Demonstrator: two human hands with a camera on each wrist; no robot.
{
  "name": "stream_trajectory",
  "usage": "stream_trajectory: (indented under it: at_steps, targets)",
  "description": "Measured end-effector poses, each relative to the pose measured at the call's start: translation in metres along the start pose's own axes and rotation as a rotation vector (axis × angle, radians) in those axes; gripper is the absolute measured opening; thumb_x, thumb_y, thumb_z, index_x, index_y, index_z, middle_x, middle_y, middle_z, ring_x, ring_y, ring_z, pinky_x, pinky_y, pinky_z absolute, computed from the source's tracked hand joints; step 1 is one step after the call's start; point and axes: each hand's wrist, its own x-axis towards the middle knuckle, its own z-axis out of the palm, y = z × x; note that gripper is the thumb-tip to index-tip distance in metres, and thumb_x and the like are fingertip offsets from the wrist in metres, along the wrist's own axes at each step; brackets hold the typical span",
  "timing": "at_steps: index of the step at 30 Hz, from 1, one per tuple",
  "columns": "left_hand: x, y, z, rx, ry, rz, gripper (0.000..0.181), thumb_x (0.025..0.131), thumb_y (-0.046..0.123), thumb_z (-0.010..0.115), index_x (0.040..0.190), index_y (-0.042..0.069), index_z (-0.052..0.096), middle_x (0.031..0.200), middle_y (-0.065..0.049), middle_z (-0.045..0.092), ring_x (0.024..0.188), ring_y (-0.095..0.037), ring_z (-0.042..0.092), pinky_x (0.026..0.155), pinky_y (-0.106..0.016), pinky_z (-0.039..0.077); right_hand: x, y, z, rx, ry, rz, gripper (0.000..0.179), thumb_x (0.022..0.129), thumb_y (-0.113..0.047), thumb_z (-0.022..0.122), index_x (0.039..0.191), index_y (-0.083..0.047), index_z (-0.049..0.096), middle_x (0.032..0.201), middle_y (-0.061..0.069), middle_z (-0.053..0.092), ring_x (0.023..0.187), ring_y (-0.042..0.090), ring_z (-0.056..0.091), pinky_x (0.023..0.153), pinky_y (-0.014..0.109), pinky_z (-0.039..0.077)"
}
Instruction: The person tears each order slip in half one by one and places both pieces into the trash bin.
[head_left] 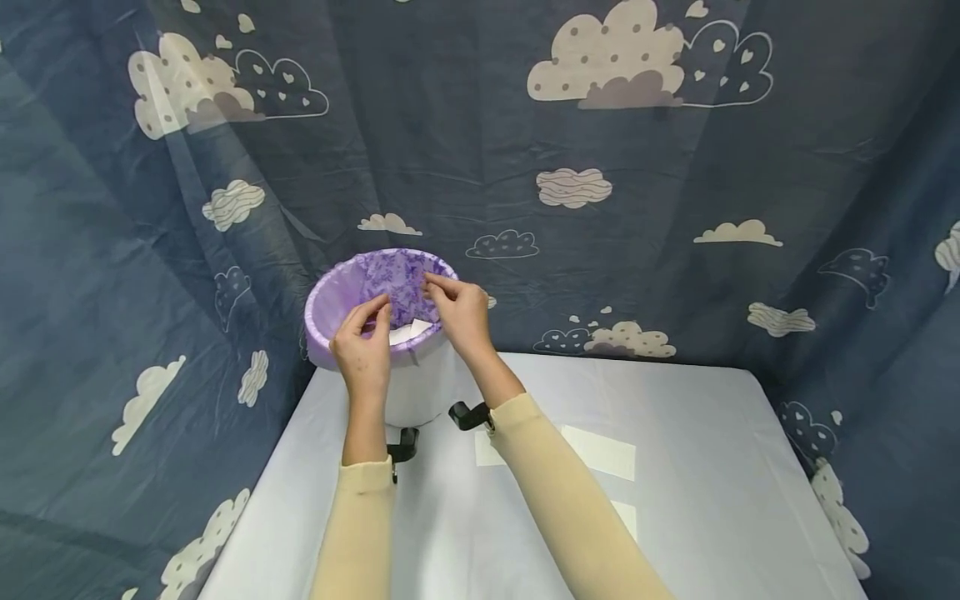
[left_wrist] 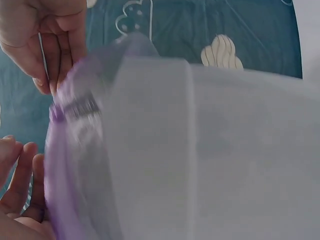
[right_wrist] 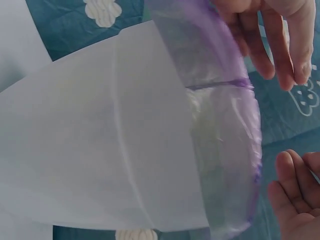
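Observation:
A white bin (head_left: 416,387) stands at the table's back left, with a purple bag (head_left: 337,312) folded over its rim. White paper pieces (head_left: 408,332) show inside the bag's mouth. My left hand (head_left: 363,346) is over the front rim with its fingers loosely bent and the thumb near the index finger. Over the right side of the mouth is my right hand (head_left: 461,312), fingers bent and thumb close to them. Nothing shows between the fingers of either hand. In the right wrist view the left fingers (right_wrist: 275,45) hang loosely beyond the bag's edge.
White paper sheets (head_left: 600,452) lie on the white table (head_left: 690,467), partly hidden by the right sleeve (head_left: 570,500). A dark blue curtain with cloud prints (head_left: 450,150) hangs behind and at both sides. Black cameras (head_left: 468,415) are worn on both wrists.

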Motion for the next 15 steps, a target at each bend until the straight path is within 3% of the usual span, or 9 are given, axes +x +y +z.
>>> stream_trajectory:
  at_steps: [6,15]
  targets:
    - [-0.019,0.015,0.019,-0.074,-0.064,0.022,0.016,0.096,0.013,0.079,0.11,0.005,0.082,0.104,-0.015,0.08,0.083,-0.003,0.064,0.079,-0.014,0.052,-0.019,0.002,-0.031,0.008,0.059,0.007,0.02,0.102,-0.014,0.07,0.116,-0.005,0.081,0.109,0.011,0.083,0.102,0.024,0.08,0.085,0.027,0.063]
    - [-0.062,0.023,0.047,-0.131,-0.211,-0.01,0.018,0.096,0.014,0.08,0.112,0.005,0.08,0.104,-0.013,0.079,0.093,-0.021,0.07,0.085,-0.021,0.056,-0.059,0.026,-0.079,0.006,0.157,-0.002,0.016,0.1,-0.016,0.074,0.111,-0.007,0.081,0.107,0.012,0.082,0.096,0.026,0.079,0.079,0.018,0.059]
